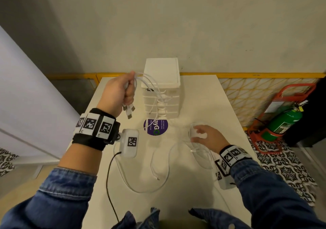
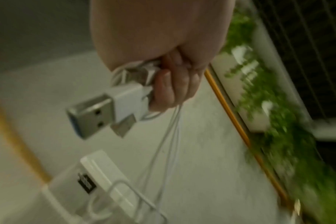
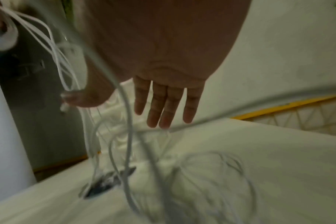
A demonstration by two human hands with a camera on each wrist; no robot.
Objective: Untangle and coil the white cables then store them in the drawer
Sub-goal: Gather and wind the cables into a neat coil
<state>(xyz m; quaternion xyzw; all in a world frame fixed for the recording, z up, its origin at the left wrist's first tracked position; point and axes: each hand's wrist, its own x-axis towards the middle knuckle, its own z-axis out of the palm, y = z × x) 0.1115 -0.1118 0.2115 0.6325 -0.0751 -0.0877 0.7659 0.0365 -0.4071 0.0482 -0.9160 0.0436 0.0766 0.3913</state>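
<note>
My left hand (image 1: 127, 91) is raised left of the white drawer unit (image 1: 161, 87) and grips a bunch of white cables (image 1: 150, 84). Their USB plugs (image 1: 129, 110) hang below the fist. In the left wrist view the fingers (image 2: 167, 87) curl round the cables, and a large USB plug (image 2: 98, 115) sticks out. The strands drape down across the drawer fronts to the table. My right hand (image 1: 201, 133) hovers low over loose cable loops (image 1: 199, 151) on the right, blurred. Its fingers (image 3: 163, 106) are straight and spread, with cables (image 3: 125, 121) crossing in front of them.
More white cable (image 1: 158, 167) loops over the middle of the white table (image 1: 220, 105). A round purple sticker (image 1: 155, 126) lies before the drawers. A black wire (image 1: 109, 175) trails from my left wrist camera. A green fire extinguisher (image 1: 284, 121) and yellow mesh fence (image 1: 255, 94) stand right.
</note>
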